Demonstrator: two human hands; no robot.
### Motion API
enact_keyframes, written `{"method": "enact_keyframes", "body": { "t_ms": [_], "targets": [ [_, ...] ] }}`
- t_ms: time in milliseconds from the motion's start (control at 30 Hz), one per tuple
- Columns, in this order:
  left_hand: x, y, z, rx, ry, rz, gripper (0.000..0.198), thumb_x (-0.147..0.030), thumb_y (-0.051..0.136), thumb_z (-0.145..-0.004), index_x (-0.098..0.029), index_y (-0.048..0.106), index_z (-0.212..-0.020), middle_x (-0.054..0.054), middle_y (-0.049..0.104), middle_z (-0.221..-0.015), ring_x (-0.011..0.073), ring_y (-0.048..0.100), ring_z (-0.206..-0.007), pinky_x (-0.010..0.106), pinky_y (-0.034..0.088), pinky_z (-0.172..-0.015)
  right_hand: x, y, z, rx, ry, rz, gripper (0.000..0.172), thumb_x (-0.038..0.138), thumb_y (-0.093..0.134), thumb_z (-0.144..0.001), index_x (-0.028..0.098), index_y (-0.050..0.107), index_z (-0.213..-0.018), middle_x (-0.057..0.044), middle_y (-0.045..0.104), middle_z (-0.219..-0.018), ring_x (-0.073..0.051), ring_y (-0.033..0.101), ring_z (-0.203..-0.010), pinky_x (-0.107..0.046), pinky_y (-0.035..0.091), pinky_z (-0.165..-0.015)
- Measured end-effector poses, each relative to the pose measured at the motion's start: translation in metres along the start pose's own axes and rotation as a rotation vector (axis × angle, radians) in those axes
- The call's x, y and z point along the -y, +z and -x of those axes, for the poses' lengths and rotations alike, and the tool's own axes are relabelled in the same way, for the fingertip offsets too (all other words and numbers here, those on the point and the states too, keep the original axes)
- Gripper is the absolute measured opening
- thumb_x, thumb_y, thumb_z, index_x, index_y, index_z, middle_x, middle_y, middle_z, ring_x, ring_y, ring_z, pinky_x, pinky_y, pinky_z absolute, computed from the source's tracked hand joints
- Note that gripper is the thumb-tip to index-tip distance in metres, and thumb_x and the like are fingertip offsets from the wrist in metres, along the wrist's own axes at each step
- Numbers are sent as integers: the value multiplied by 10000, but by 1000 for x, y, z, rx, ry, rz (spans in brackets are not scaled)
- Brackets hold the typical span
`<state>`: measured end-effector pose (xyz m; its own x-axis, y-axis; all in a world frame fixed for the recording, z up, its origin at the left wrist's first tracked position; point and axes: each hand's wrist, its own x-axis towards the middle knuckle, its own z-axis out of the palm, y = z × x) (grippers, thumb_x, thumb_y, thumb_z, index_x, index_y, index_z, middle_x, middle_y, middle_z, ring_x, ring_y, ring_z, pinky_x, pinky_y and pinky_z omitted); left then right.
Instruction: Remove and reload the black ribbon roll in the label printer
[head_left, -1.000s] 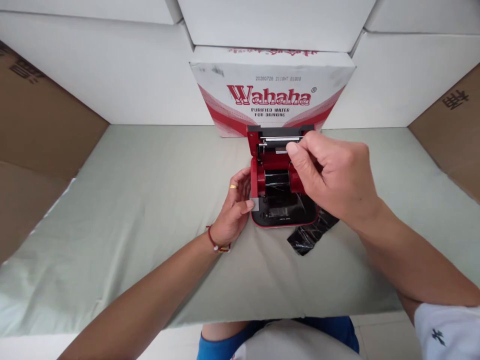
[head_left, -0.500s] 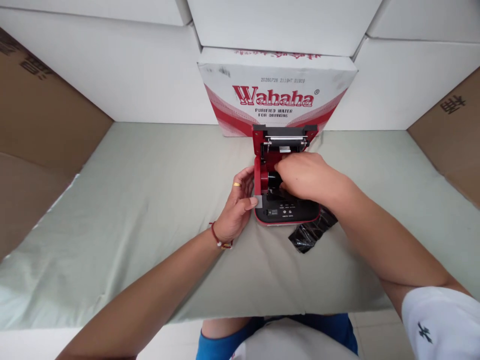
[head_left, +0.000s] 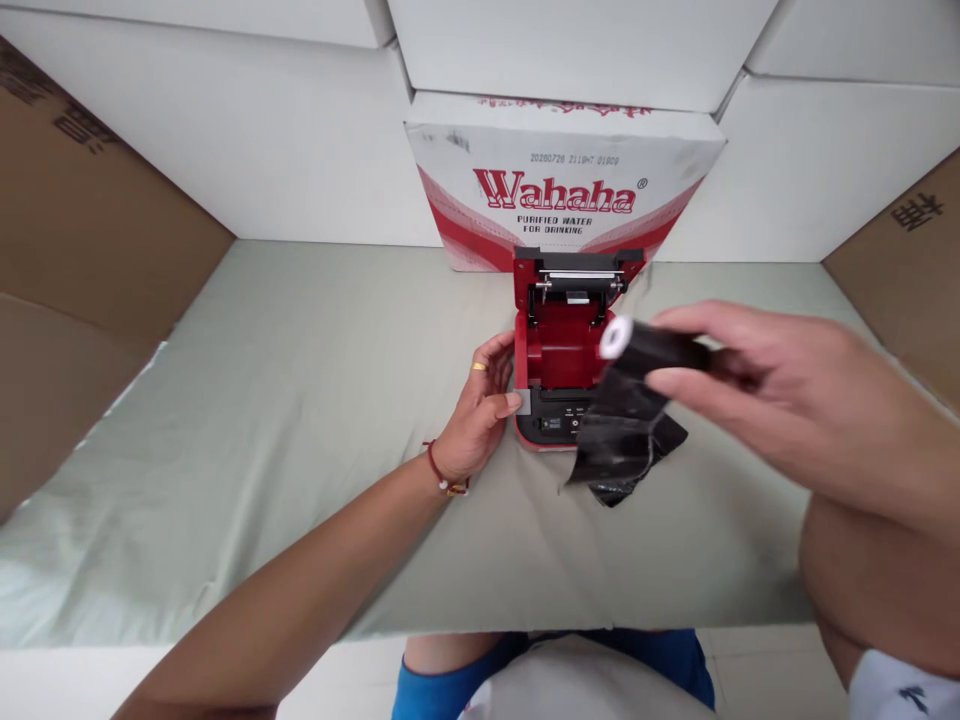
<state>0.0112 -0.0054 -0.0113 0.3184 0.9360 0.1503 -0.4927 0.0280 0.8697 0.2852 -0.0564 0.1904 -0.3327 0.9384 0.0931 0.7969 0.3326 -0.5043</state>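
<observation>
A small red-and-black printer stands on the cloth with its lid raised and its red roll bay bare inside. My left hand grips the printer's left side, thumb on a grey tab, fingers against the outer wall. To the right of the bay, my right hand pinches a black roll with a white core, slightly blurred. From the roll a loose black strip hangs down across the printer's front right. Under it, a crumpled black plastic piece lies on the cloth, partly hidden.
Behind the printer leans a white-and-red Wahaha carton. White boxes form a wall at the back. Brown cardboard borders the left, and more cardboard the right. Pale green cloth covers the table.
My right hand has lifted the black roll out of the printer's bay and moved right and toward me, the strip trailing. My left hand keeps its hold on the printer.
</observation>
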Motion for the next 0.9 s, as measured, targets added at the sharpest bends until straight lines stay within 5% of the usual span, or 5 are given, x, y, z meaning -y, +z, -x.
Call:
{"method": "enact_keyframes", "body": {
  "t_ms": [200,300,400,667,900],
  "targets": [
    [3,-3,-1,21,1,2,774,-573,981,-873,-376,662,-1549,46,579,-1782,344,442,-1741,537,359,-1467,-114,-23,62,129,273,245,567,765,587,-1051,284,853,-1188,-59,714,-648,-266,613,-487,-404,458,-466],
    [3,-3,-2,17,5,2,758,-575,985,-866,-389,681,-1535,32,601,-1757,334,464,-1724,527,373,-1458,-143,-2,74,155,350,335,446,610,607,-1016,275,863,-1162,-135,867,-980,-344,772,-719,-483,593,-642],
    [3,-3,-3,24,8,-8,748,-571,979,-870,-396,685,-1535,27,622,-1732,325,505,-1689,531,373,-1458,-135,23,72,43,323,315,470,549,563,-1053,263,861,-1276,-153,869,-1335,-353,836,-919,-513,649,-813],
    [4,-5,-3,23,5,-14,767,-583,983,-863,-403,677,-1543,24,610,-1749,313,487,-1707,521,382,-1453,-91,81,49,257,271,221,304,416,674,-1070,259,865,-1247,-111,888,-1215,-321,861,-1024,-419,653,-836],
    [4,-4,-2,31,2,-22,780,-583,977,-868,-381,652,-1547,44,575,-1791,333,452,-1739,553,355,-1471,-52,-6,49,-32,-65,-18,271,438,742,-1103,384,846,-1347,-57,825,-1166,-148,558,-553,-345,480,-482]
  ]
}}
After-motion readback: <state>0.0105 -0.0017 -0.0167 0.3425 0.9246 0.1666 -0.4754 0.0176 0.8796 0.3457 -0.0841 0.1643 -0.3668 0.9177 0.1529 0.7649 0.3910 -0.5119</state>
